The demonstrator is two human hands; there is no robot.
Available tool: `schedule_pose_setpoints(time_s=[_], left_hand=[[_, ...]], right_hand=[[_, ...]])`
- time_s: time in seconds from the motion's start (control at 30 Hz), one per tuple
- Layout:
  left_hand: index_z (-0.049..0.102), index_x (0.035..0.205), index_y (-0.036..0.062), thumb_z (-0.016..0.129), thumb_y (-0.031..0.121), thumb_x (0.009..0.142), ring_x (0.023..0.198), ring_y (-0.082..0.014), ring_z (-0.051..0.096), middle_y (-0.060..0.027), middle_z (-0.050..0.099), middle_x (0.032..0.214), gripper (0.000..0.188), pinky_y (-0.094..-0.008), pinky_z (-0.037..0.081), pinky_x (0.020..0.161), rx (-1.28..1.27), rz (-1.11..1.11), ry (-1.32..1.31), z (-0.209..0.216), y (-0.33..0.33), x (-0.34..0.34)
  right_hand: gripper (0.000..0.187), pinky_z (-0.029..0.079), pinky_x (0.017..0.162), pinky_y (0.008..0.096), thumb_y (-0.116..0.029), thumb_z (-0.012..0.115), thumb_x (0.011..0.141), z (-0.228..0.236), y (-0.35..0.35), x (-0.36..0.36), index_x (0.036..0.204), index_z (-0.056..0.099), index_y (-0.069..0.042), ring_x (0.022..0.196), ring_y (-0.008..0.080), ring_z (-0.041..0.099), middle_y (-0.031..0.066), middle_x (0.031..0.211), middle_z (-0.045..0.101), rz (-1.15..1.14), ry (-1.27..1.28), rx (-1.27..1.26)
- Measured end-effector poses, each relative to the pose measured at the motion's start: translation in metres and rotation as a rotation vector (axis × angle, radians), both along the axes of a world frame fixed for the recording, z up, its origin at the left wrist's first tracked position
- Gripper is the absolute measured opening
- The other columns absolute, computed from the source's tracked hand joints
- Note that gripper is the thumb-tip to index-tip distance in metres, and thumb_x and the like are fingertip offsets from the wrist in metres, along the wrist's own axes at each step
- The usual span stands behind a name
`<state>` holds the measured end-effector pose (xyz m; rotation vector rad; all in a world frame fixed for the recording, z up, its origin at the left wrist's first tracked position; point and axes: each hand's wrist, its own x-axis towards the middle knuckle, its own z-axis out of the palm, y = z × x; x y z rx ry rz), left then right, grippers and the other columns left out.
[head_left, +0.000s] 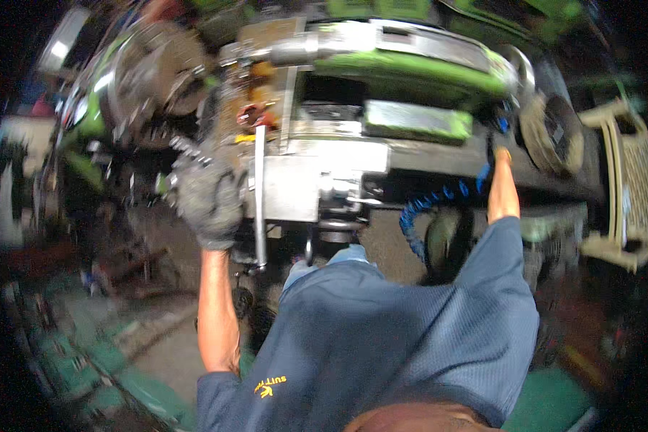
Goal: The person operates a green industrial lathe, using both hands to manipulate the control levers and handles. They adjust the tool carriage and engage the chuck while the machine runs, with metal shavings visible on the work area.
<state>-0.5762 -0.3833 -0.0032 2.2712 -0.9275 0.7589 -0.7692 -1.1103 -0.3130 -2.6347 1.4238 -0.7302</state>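
Note:
My left hand (212,201), in a grey work glove, is closed beside the lathe's chuck. Shiny curled metal shavings (189,150) stick out past its fingers; motion blur softens their outline. My right arm reaches far out to the right, and the right hand (501,144) looks small and dark there. A blue coiled air hose (419,214) runs up to that hand, with a bit of blue showing just beyond it. Its fingers are mostly hidden. Between my arms lies the lathe's carriage (289,189), with a pale upright lever bar (260,198) at its left side.
The chuck (167,72) fills the far left. A tailstock (425,61) with green paint lies along the back, and a green-edged block (417,121) sits before it. To the right are a round handwheel-like ring (552,135) and a beige plastic stool or crate (618,183).

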Motion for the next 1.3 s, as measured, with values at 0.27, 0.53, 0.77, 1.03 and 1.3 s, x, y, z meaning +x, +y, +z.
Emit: schedule_pose_setpoints(time_s=[0.27, 0.53, 0.77, 1.03, 1.3], left_hand=[[0.070, 0.115, 0.0050, 0.068, 0.006, 0.080, 0.108, -0.0346, 0.065, -0.0157, 0.070, 0.115, 0.035, -0.0440, 0.049, 0.099, 0.126, -0.026, 0.027, 0.015, 0.056, -0.029], [0.065, 0.124, 0.0079, 0.068, 0.013, 0.082, 0.109, -0.0377, 0.065, -0.0172, 0.068, 0.118, 0.042, -0.0468, 0.050, 0.096, 0.057, 0.582, 0.443, -0.188, 0.299, 0.034], [0.061, 0.126, 0.0110, 0.068, 0.039, 0.079, 0.114, -0.0414, 0.062, -0.0207, 0.067, 0.121, 0.056, -0.0516, 0.049, 0.096, 0.337, 0.905, 1.315, -0.429, 0.441, 0.136], [0.066, 0.094, 0.0075, 0.068, 0.028, 0.087, 0.069, -0.0220, 0.065, -0.0105, 0.067, 0.079, 0.022, -0.0396, 0.052, 0.055, -0.624, 0.574, 1.883, -0.572, 0.489, 0.175], [0.058, 0.077, 0.0131, 0.070, 0.021, 0.088, 0.039, -0.0166, 0.046, -0.0038, 0.056, 0.058, 0.018, -0.0286, 0.037, 0.035, -0.979, 0.357, 1.919, -0.363, 0.466, 0.224]], right_hand=[[0.082, 0.044, 0.100, 0.0508, -0.067, 0.055, 0.087, 0.025, 0.074, -0.007, 0.140, 0.053, -0.004, 0.119, 0.0435, 0.058, 0.0208, 0.135, 0.061, -0.144, 0.326, 0.426], [0.087, 0.047, 0.096, 0.0537, -0.072, 0.054, 0.088, 0.052, 0.219, -0.038, 0.151, 0.042, -0.012, 0.111, 0.0503, 0.062, 0.0281, 0.131, 0.062, -0.244, 0.233, 0.243], [0.076, 0.050, 0.092, 0.0493, -0.060, 0.055, 0.095, 0.039, 0.443, -0.180, 0.156, 0.036, -0.018, 0.113, 0.0423, 0.064, 0.0217, 0.134, 0.063, 0.150, 0.556, 0.068], [0.057, 0.055, 0.083, 0.0452, -0.036, 0.071, 0.090, 0.087, 0.728, -0.256, 0.140, 0.055, -0.013, 0.103, 0.0371, 0.070, 0.0167, 0.116, 0.072, 0.194, 0.889, 0.866], [0.039, 0.052, 0.093, 0.0426, -0.037, 0.067, 0.093, 0.052, 0.814, -0.212, 0.119, 0.069, -0.008, 0.110, 0.0333, 0.068, 0.0170, 0.118, 0.071, 0.062, 0.737, 1.046]])
